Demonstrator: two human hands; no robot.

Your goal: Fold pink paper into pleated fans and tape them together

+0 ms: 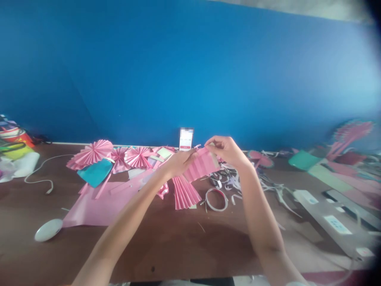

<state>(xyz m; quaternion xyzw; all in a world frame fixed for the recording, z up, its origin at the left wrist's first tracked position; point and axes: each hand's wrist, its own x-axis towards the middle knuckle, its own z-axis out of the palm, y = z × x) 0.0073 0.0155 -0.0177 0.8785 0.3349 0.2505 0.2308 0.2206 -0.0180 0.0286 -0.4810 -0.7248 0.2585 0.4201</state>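
The folded pink paper [201, 167] is held up over the table [178, 246], pinched at its 2 ends by the left hand [177, 161] and the right hand [226, 151]. It looks light, thin and easily squashed, so it should be held softly by the edges.

At frame centre, above the table [178, 246], pleated paper strip [202, 165] between left hand [178, 161] and right hand [228, 151]. Just below, folded paper fan [184, 192] flat on the table, tape ring [216, 199] to its right, phone [186, 140] upright behind. Left of centre, paper rosettes [92, 153] behind a flat paper sheet [98, 204]; computer mouse [48, 229] at lower left.
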